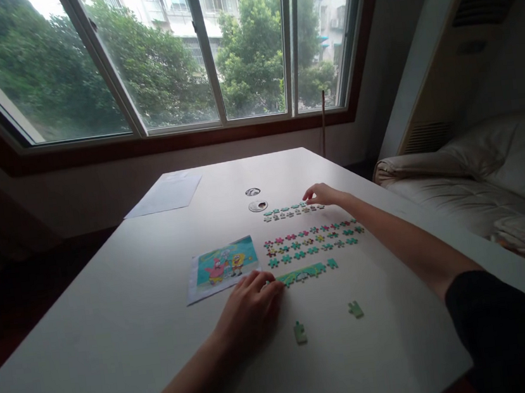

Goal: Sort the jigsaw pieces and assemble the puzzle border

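Note:
My left hand (255,296) rests on the table with its fingers curled together over the left end of a joined puzzle strip (303,274), hiding that end. Stretched out to the far side, my right hand (322,195) has thumb and index finger brought close on a puzzle piece (302,204) in the farthest rows. Between the hands lie several rows of loose puzzle pieces (300,255), green, pink and yellow. Left of them is a cartoon picture sheet (226,266) with a pink and a yellow figure. Two pale green pieces, one left (299,332) and one right (355,309), lie nearest me.
The white table (114,316) holds two round metallic-looking discs, one nearer (258,206) and one farther (253,192). A white paper sheet (164,194) lies at the far left. A sofa (469,165) stands to the right, below a tall air conditioner (446,53). Windows (168,55) face me.

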